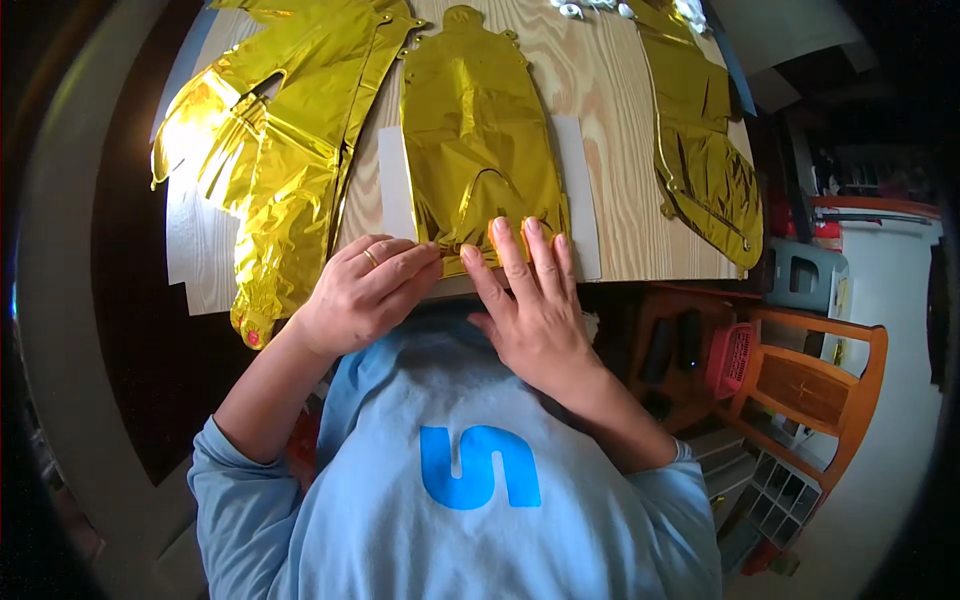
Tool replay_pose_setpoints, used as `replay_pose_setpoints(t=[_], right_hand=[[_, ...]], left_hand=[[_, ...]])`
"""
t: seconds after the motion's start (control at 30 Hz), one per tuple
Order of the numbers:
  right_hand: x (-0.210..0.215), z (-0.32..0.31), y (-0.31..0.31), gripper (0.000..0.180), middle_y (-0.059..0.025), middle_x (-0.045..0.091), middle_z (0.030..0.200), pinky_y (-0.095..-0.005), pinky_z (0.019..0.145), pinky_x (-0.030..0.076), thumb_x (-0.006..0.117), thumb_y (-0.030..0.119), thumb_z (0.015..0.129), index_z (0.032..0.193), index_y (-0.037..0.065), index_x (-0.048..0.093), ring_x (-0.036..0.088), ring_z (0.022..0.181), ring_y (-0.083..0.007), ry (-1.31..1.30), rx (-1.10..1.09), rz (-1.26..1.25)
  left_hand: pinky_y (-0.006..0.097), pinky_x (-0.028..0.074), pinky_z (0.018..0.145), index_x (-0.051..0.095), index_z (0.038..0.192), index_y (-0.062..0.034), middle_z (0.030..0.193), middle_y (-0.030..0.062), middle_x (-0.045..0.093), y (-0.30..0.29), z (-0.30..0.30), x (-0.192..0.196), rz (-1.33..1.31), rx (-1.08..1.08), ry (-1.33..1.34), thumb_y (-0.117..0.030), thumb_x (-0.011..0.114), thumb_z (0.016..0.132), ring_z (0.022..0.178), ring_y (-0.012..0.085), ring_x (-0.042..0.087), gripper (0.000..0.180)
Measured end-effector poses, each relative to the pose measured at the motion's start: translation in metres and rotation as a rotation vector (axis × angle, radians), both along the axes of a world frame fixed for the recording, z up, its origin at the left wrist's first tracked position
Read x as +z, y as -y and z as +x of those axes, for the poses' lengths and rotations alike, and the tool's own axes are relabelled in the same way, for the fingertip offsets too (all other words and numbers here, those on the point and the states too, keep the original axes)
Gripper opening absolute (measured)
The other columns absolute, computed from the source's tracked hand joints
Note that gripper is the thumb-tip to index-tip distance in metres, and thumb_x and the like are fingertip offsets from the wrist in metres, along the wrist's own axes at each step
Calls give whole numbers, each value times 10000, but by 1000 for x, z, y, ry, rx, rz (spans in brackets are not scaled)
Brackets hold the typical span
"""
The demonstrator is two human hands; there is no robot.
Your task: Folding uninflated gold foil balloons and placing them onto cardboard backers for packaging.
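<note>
A flat, uninflated gold foil balloon [475, 120] lies lengthwise before me, its wide end toward me at the table's near edge. Under it a pale grey-white sheet [580, 200] shows on both sides. The fingers of my left hand [365, 290] are curled and pinched together at the balloon's near left corner. My right hand [535, 315] is spread, its fingertips laid flat on the foil along the near edge. Orange patches show around those fingertips; whether they are print or reflection I cannot make out.
Another crumpled gold foil balloon [310, 110] covers the table's left side and hangs over its near edge. A third folded gold foil piece [700, 120] lies at the right. Small white items [600, 5] sit at the far edge. A wooden chair [815, 385] stands right of me.
</note>
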State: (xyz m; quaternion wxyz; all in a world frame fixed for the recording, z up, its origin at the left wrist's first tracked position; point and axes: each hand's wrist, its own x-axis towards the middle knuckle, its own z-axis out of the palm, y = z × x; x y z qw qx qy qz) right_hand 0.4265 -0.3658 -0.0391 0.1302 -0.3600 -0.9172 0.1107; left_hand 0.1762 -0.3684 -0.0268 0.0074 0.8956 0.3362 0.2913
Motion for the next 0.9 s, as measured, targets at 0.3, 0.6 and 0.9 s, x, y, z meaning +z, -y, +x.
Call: replay_pose_setpoints(t=[0.3,0.6,0.9], right_hand=[[-1,-11,4,868,-251,181,1630,-712,1166,158,755,395,846,1591,307,320,187,1490,-503,127,-75,-17],[1,-16,5,850,-288,188,1610,-733,1153,148,746,410,847,1581,373,319,181,1475,-534,151,-96,-15],[-2,-16,5,839,-292,216,1599,-732,1153,139,745,419,845,1575,366,335,181,1474,-537,118,-94,-2]], left_hand=[[389,585,834,700,1087,27,1144,167,682,1,2,-2,-253,114,230,47,683,769,991,317,705,320],[321,592,818,599,1300,-18,1227,150,645,-4,28,32,-733,585,526,24,732,851,920,213,744,471],[262,560,700,581,1334,-29,1284,120,558,-29,35,24,-754,699,640,78,703,848,855,133,702,511]])
